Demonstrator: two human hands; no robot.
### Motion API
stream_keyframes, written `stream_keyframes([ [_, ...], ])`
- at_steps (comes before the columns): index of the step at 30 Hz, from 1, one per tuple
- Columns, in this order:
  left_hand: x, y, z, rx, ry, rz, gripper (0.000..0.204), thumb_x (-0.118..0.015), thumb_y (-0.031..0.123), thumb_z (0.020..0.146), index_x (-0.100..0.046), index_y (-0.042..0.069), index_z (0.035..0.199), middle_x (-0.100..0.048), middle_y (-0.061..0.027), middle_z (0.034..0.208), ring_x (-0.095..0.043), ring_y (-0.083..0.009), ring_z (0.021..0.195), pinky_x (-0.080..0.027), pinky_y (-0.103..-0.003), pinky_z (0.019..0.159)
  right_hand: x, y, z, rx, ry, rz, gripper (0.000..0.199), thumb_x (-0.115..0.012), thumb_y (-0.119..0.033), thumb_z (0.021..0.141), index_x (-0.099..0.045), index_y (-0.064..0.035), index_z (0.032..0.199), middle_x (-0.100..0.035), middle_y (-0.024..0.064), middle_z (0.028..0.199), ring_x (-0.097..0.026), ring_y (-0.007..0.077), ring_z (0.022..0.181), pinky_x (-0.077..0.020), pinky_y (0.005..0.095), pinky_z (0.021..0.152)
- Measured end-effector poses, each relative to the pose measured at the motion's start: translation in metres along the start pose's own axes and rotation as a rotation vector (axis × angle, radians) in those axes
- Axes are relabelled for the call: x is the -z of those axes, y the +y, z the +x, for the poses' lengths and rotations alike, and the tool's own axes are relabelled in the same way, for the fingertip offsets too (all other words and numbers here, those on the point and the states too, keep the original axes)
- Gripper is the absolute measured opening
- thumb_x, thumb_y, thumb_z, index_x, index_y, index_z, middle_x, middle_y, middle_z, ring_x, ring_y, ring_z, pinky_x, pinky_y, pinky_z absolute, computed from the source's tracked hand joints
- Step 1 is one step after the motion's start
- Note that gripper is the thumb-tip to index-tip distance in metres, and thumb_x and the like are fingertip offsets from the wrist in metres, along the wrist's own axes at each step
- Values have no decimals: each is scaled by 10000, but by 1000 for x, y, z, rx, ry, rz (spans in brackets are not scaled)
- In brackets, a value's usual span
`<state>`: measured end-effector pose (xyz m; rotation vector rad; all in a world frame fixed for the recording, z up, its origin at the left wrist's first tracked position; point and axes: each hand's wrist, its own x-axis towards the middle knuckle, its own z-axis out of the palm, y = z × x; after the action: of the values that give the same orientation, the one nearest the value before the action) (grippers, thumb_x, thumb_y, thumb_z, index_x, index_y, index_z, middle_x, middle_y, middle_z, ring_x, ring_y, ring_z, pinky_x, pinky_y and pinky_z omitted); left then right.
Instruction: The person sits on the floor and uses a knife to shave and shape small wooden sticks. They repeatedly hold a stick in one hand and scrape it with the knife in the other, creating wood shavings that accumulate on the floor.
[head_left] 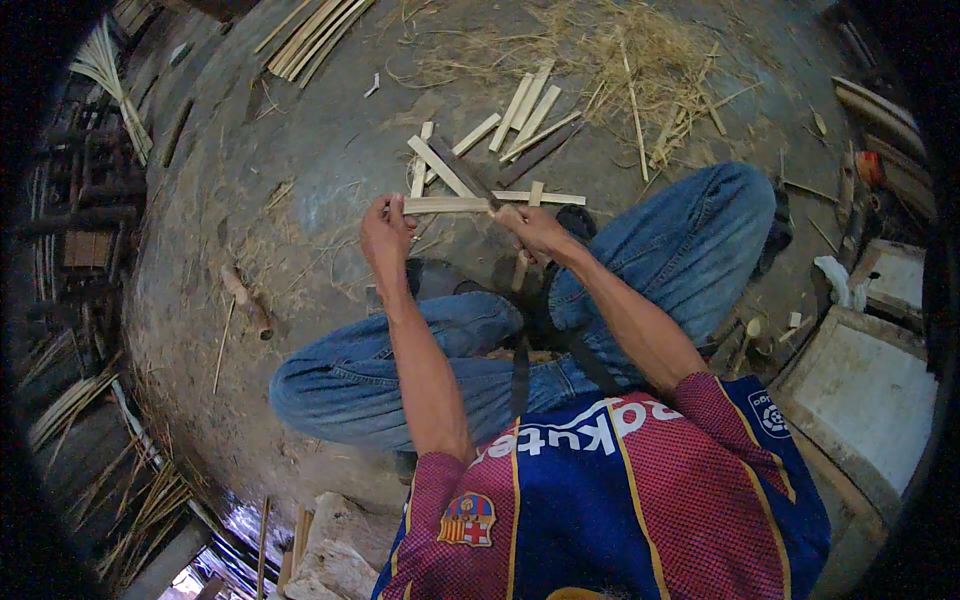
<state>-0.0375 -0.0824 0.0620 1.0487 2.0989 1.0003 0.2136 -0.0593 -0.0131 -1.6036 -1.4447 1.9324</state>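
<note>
My left hand [387, 240] is closed, its fingertips pinching the left end of a pale, flat bamboo strip [445, 205] held level above the floor. At the strip's right end, my right hand [537, 230] is closed around what looks like a knife. Its dark blade [468, 175] seems to slant up and left from my fingers, touching or crossing the strip. A pale stick [520, 272], perhaps the handle, shows below that hand. Just beyond both hands lie several loose pale strips [477, 133], some overlapping. My fingers partly hide the grip.
More cut strips [525, 100] and a heap of straw-like shavings [610, 50] lie farther off. A bundle of long strips [318, 35] is at the far left. Near my left knee rests a short wooden piece [247, 302]. A white-topped, wood-edged panel [855, 400] stands at right.
</note>
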Motion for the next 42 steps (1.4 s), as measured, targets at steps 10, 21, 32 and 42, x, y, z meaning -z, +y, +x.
stream_keyframes([
  [10,19,6,1,-24,223,149,292,-543,323,974,-624,50,909,-663,-77,656,-652,-188,577,-464,-351,553,6,3,2,69,20,-220,544,-581,-512,911,-610,-2,1098,-568,56,647,-587,147,508,-483,319,462],
  [21,-2,1,2,16,244,99,351,-552,288,963,-625,-35,848,-663,-119,651,-662,-196,533,-524,-325,491,-30,35,-2,293,171,-366,426,-489,-396,979,-551,-4,1133,-659,246,916,-641,448,843,-505,483,714],
  [32,-9,8,1,68,247,15,349,-505,221,943,-604,-64,766,-660,-155,611,-658,-205,495,-519,-333,480,-57,48,-29,427,243,-418,379,-521,-360,969,-513,8,1060,-637,274,819,-617,488,813,-483,543,675],
  [42,-1,-13,8,96,228,-55,327,-519,217,950,-608,-68,817,-660,-139,619,-652,-194,491,-514,-316,473,-56,44,-22,-20,-89,28,537,-388,-555,982,-519,-35,975,-505,97,620,-563,220,522,-457,360,458],
])
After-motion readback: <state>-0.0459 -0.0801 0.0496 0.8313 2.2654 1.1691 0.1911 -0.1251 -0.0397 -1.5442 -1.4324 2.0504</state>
